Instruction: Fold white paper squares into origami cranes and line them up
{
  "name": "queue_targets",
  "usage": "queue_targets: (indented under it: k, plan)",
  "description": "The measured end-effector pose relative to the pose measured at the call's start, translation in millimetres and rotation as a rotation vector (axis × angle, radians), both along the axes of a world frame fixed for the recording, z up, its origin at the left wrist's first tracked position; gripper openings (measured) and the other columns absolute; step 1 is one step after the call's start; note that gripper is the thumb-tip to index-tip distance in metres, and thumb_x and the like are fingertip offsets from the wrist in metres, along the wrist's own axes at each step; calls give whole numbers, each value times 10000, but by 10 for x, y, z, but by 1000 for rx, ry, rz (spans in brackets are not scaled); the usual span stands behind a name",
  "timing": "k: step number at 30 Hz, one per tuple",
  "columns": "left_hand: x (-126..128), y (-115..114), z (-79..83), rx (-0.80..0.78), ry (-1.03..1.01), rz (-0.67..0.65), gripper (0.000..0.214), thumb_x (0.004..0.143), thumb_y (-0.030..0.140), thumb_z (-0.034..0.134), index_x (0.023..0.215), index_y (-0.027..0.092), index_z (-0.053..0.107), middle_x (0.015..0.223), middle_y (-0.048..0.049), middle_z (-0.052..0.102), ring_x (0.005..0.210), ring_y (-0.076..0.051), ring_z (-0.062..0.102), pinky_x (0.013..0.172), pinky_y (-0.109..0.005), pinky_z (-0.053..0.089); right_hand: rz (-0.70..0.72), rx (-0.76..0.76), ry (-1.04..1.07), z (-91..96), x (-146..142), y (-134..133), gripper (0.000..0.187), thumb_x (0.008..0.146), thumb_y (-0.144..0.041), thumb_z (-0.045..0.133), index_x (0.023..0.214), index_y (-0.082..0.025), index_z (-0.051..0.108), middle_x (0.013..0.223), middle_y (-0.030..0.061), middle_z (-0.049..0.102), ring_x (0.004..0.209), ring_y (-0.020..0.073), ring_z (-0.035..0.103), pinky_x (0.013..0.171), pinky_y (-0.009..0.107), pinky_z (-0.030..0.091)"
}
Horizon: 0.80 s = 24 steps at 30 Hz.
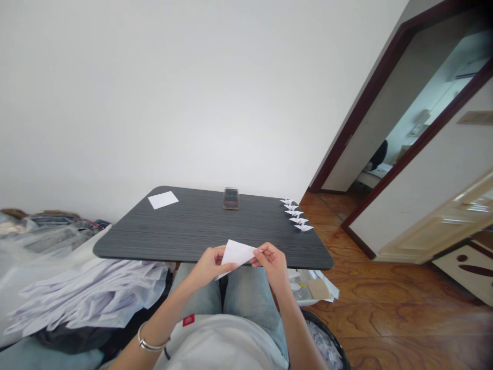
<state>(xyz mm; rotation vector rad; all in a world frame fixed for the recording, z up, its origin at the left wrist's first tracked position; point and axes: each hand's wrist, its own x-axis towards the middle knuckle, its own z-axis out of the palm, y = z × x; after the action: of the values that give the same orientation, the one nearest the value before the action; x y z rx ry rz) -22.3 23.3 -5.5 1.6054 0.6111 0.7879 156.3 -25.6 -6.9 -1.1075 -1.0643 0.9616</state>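
A white sheet of paper folded into a triangle (238, 253) is held over the near edge of the dark grey table (200, 231). My left hand (210, 264) pinches its lower left side, thumb on top. My right hand (271, 261) pinches its right corner with fingertips closed. A silver bracelet sits on my left wrist.
A row of small white folded paper birds (296, 215) lines the table's right edge. A flat white square sheet (163, 199) lies at the far left, a phone (231, 198) stands at the far middle. Loose papers (84, 293) pile at my left; a bin of paper scraps (325, 347) is at my right.
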Motion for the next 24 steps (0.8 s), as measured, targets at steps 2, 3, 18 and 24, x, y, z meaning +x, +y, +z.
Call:
queue_targets:
  k: [2, 3, 18, 24]
  plan:
    - [2, 0, 20, 41, -7, 14, 278, 700, 298, 628, 927, 141, 668, 946, -80, 654, 838, -215, 592, 753, -291, 435, 11, -4, -13, 3, -10, -4, 228, 694, -358, 654, 660, -163, 542, 573, 2, 643, 548, 131, 626, 478, 199, 497]
    - [6, -2, 36, 80, -10, 30, 269, 705, 298, 623, 921, 143, 671, 964, -85, 644, 874, -221, 581, 784, -300, 424, 15, -6, -21, 6, -15, -7, 230, 695, -362, 651, 659, -163, 541, 574, 3, 644, 554, 133, 628, 484, 201, 498]
    - [-14, 17, 71, 124, -85, 83, 275, 705, 340, 622, 877, 134, 685, 1017, -111, 594, 897, -223, 551, 759, -286, 416, 174, -12, -100, 51, -31, -62, 198, 757, -350, 588, 685, -173, 536, 650, 16, 651, 641, 149, 638, 559, 231, 498]
    - [31, -1, 24, -139, -110, 231, 316, 683, 375, 632, 842, 104, 663, 714, -38, 652, 608, -144, 553, 533, -211, 386, 127, -31, -78, 25, -40, -43, 221, 723, -367, 624, 678, -162, 554, 588, 26, 662, 592, 159, 650, 522, 226, 498]
